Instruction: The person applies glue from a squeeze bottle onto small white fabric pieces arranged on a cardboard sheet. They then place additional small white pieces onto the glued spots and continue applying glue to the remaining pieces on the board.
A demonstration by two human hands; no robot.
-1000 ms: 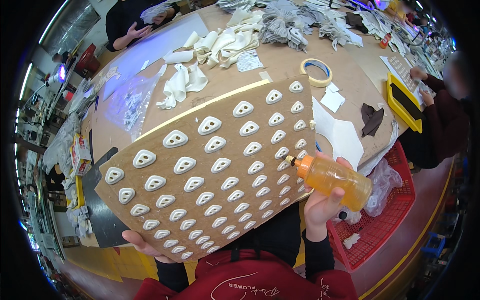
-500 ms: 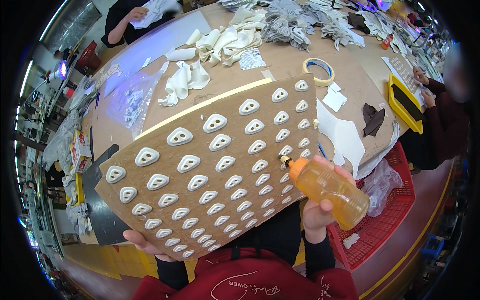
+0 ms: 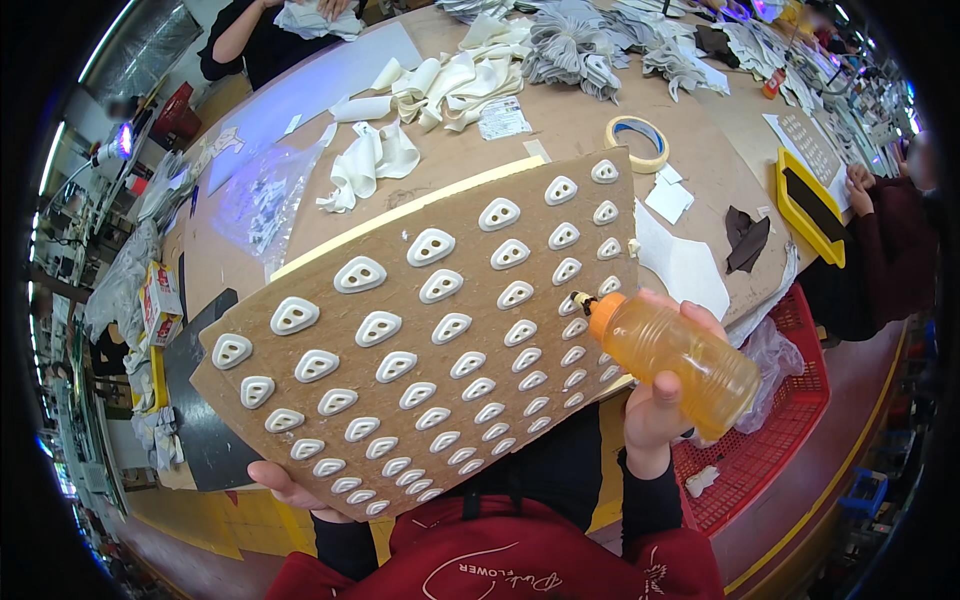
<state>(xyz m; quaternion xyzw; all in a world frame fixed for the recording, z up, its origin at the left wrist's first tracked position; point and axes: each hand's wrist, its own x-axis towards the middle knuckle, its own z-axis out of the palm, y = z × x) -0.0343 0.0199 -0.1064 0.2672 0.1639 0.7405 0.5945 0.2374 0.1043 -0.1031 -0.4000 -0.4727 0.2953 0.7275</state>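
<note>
A tan board (image 3: 410, 306) tilts up in front of me, bearing rows of white rounded-triangular pieces (image 3: 360, 274), each with small holes. My left hand (image 3: 285, 486) grips its lower left edge, thumb on the face and the other fingers hidden beneath. In my right hand (image 3: 655, 405) is a clear plastic squeeze bottle (image 3: 680, 358) with an orange cap and amber liquid, fingers wrapped round its body. The bottle leans left, and its dark-crusted nozzle (image 3: 580, 299) is at one of the small pieces near the board's right side; whether it touches is unclear.
Behind the board, the table (image 3: 560, 128) carries cream fabric strips (image 3: 455, 85), stacked grey pieces (image 3: 575, 55) and a tape roll (image 3: 637, 142). A yellow tray (image 3: 808, 210) lies at the right, above a red basket (image 3: 800, 390). Co-workers are at the far left and right.
My right hand has shifted the bottle right, its nozzle moving slightly up and right over the board. The board and my left hand stay nearly still. Both co-workers' hands have moved.
</note>
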